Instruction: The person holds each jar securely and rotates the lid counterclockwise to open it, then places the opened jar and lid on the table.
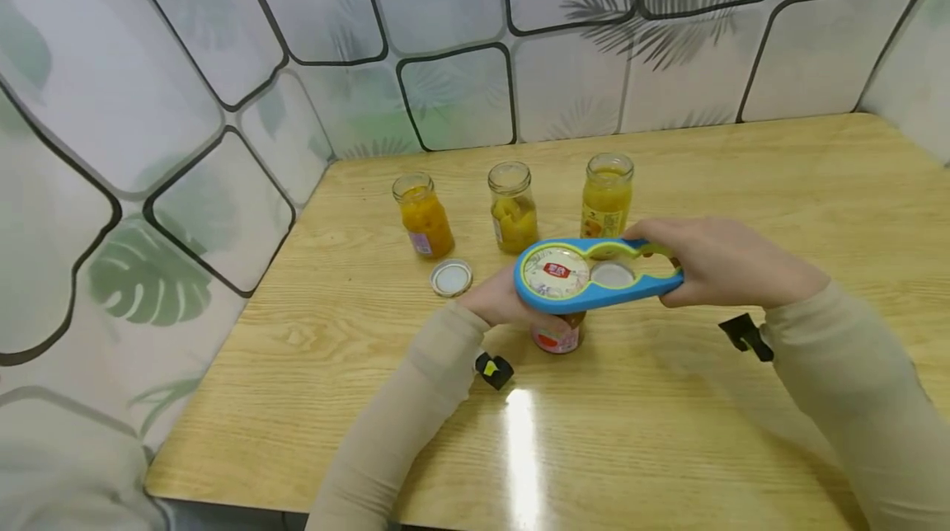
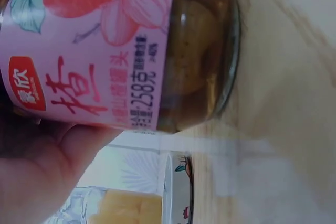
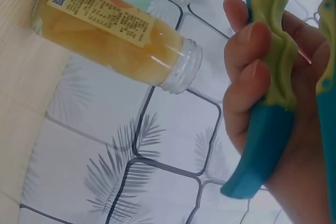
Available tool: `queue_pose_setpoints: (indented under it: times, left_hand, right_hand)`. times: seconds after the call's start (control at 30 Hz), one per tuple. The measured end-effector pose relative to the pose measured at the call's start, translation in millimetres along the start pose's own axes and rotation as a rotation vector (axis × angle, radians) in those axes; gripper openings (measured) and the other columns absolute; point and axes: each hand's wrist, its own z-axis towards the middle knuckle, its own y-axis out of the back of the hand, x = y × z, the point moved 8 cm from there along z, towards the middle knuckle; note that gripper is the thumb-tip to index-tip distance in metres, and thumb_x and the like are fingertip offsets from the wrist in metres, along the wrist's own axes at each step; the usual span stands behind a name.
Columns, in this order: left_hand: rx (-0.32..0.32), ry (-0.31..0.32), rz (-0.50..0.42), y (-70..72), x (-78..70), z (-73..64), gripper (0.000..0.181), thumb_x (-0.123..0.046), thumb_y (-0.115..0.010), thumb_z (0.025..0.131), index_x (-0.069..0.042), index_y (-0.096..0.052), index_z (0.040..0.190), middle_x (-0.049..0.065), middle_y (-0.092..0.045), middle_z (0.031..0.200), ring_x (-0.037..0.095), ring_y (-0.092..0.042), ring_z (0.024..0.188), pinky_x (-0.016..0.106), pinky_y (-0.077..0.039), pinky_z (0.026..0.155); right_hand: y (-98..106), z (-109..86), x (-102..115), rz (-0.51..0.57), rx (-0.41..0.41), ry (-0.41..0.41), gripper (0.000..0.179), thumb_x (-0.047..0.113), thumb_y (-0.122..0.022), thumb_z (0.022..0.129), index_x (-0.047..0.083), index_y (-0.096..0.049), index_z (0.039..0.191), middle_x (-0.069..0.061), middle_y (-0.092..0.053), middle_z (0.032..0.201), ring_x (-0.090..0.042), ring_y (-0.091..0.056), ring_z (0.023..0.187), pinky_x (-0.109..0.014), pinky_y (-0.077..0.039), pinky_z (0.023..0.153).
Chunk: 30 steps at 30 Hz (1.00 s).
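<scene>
My left hand (image 1: pixel 502 300) grips a glass jar with a pink label (image 1: pixel 558 340), seen close up in the left wrist view with dark fruit inside (image 2: pixel 197 51). Over its lid (image 1: pixel 557 270) lies the large ring of a blue and yellow-green jar opener (image 1: pixel 594 297). The far end of this opener is in my right hand (image 1: pixel 731 263), fingers curled round the handle; the right wrist view shows them on its wavy yellow-green inner edge (image 3: pixel 281 51). The left thumb lies along the jar's side, and the opener covers the jar's upper part in the head view.
Three lidless jars stand behind: an orange one (image 1: pixel 425 218), one with yellow pieces (image 1: pixel 514 218) and a yellow-labelled one (image 1: pixel 607 197). A loose lid (image 1: pixel 451 277) lies by the orange jar. Another lid (image 1: pixel 613 274) shows through the opener's smaller hole. A patterned wall (image 1: pixel 460 94) bounds the table.
</scene>
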Motion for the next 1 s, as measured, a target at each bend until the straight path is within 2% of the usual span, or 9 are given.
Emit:
queue_pose_setpoints:
  times: [0.13, 0.3, 0.47, 0.6, 0.67, 0.77, 0.9, 1.0]
  left_hand:
    - [0.024, -0.003, 0.010, -1.0, -1.7, 0.2, 0.079, 0.019, -0.069, 0.062, 0.006, -0.031, 0.130, 0.023, -0.042, 0.124, 0.012, -0.043, 0.107, 0.025, -0.034, 0.094]
    - [0.062, 0.013, 0.010, -2.5, -1.7, 0.8, 0.080, 0.019, -0.069, 0.062, 0.007, -0.029, 0.130, 0.022, -0.040, 0.125, 0.012, -0.041, 0.107, 0.025, -0.032, 0.096]
    - [0.087, 0.063, 0.019, -4.6, 2.0, 1.1, 0.079, 0.016, -0.070, 0.062, 0.004, -0.032, 0.129, 0.016, -0.042, 0.124, 0.011, -0.041, 0.107, 0.025, -0.031, 0.096]
    - [0.088, 0.035, 0.064, -7.3, 1.9, 4.0, 0.076, 0.013, -0.072, 0.063, 0.002, -0.034, 0.128, 0.013, -0.042, 0.125, 0.012, -0.040, 0.111, 0.025, -0.030, 0.096]
    - [0.064, 0.016, 0.098, -6.0, 9.1, 9.1, 0.079, 0.008, -0.074, 0.064, -0.001, -0.033, 0.130, 0.010, -0.042, 0.127, 0.012, -0.039, 0.114, 0.026, -0.031, 0.096]
    - [0.012, 0.047, 0.163, -5.3, 19.0, 16.7, 0.080, -0.001, -0.078, 0.064, -0.007, -0.034, 0.131, 0.003, -0.046, 0.123, 0.010, -0.041, 0.112, 0.026, -0.037, 0.091]
    - [-0.036, 0.039, 0.298, -14.3, 14.0, 30.1, 0.068, -0.013, -0.080, 0.064, -0.006, -0.046, 0.122, -0.001, -0.053, 0.112, 0.009, -0.046, 0.103, 0.024, -0.041, 0.086]
    - [-0.111, 0.049, 0.383, -23.0, 9.4, 43.7, 0.067, -0.019, -0.081, 0.063, -0.008, -0.048, 0.121, -0.003, -0.055, 0.110, 0.009, -0.048, 0.101, 0.024, -0.042, 0.085]
  right_hand:
    - [-0.3, 1.2, -2.8, 0.035, 0.007, 0.020, 0.057, 0.014, -0.073, 0.062, 0.013, -0.049, 0.113, 0.007, -0.046, 0.069, -0.006, -0.037, 0.052, -0.024, -0.034, 0.047]
    - [-2.2, 2.4, -6.0, 0.076, 0.013, 0.032, 0.057, 0.013, -0.072, 0.063, 0.014, -0.049, 0.115, 0.006, -0.049, 0.075, -0.007, -0.041, 0.057, -0.025, -0.036, 0.049]
    - [-5.4, 2.2, -8.1, 0.158, 0.016, 0.063, 0.055, 0.009, -0.071, 0.065, 0.015, -0.049, 0.115, 0.004, -0.054, 0.086, -0.008, -0.045, 0.063, -0.025, -0.040, 0.053]
    - [-0.8, -0.8, -11.9, 0.242, -0.018, 0.103, 0.054, 0.004, -0.070, 0.066, 0.015, -0.049, 0.114, 0.005, -0.052, 0.087, -0.009, -0.044, 0.065, -0.024, -0.040, 0.054]
    - [4.1, -3.8, -16.1, 0.261, -0.038, 0.096, 0.054, 0.003, -0.070, 0.066, 0.014, -0.049, 0.114, 0.006, -0.050, 0.084, -0.008, -0.043, 0.065, -0.023, -0.039, 0.054]
    - [12.7, -9.9, -24.1, 0.265, -0.055, 0.035, 0.052, 0.004, -0.069, 0.068, 0.013, -0.048, 0.114, 0.005, -0.049, 0.083, -0.009, -0.042, 0.065, -0.024, -0.038, 0.055]
    - [26.8, -21.0, -38.1, 0.234, -0.093, -0.093, 0.050, 0.008, -0.069, 0.073, 0.010, -0.047, 0.117, 0.000, -0.051, 0.087, -0.012, -0.044, 0.068, -0.026, -0.038, 0.056]
    - [38.1, -29.5, -49.8, 0.215, -0.140, -0.192, 0.048, 0.010, -0.068, 0.076, 0.004, -0.046, 0.118, -0.006, -0.053, 0.089, -0.015, -0.045, 0.068, -0.026, -0.038, 0.054]
